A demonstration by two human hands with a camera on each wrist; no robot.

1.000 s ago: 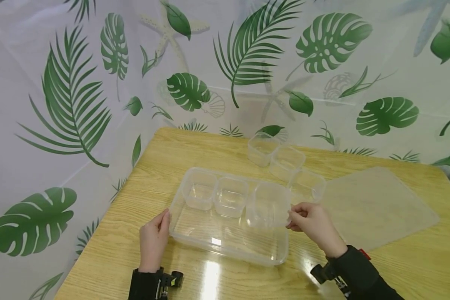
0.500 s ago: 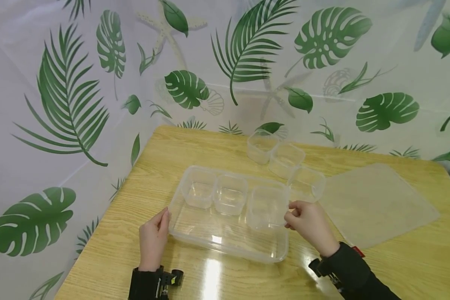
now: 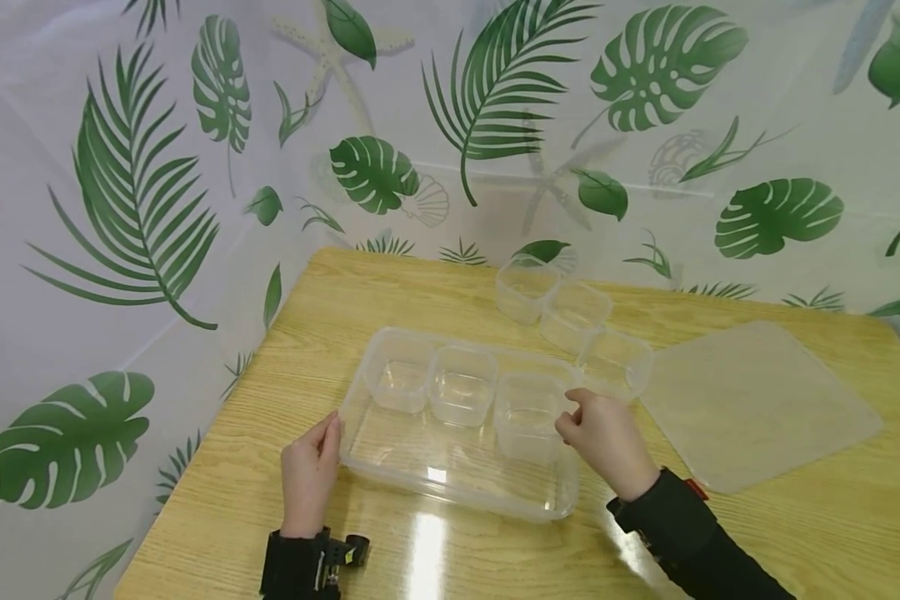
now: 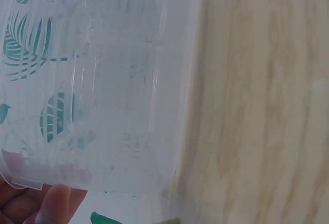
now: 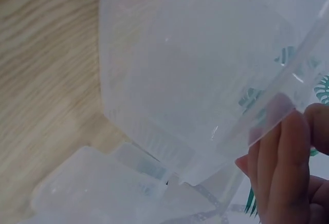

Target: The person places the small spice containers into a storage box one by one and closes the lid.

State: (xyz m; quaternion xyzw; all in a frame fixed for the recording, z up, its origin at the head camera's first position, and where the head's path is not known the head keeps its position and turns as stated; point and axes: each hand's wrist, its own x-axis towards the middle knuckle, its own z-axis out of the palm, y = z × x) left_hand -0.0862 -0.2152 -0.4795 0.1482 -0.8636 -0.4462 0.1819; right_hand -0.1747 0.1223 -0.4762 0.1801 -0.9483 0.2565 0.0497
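Observation:
A large clear plastic box point(image 3: 450, 492) lies on the wooden table, and my left hand point(image 3: 310, 479) pinches its left rim. In the left wrist view the left fingertips point(image 4: 54, 203) show at that rim. Three smaller clear containers are inside the box along its far side: a left container point(image 3: 396, 383), a middle container point(image 3: 462, 392) and a right container point(image 3: 528, 425). My right hand point(image 3: 607, 437), over the box's right wall, holds the right container's rim with bent fingers. In the right wrist view, a fingertip of the right hand point(image 5: 282, 167) shows through the clear plastic.
Three more clear containers stand behind the box in a slanting row: a far one point(image 3: 527, 292), a middle one point(image 3: 576, 317) and a near one point(image 3: 617, 362). A flat translucent sheet point(image 3: 765, 404) lies right of them. A leaf-patterned cloth point(image 3: 270, 208) backs the table.
My right hand has moved slightly left, and the right container has come down and more upright inside the box. My left hand has stayed at the left rim.

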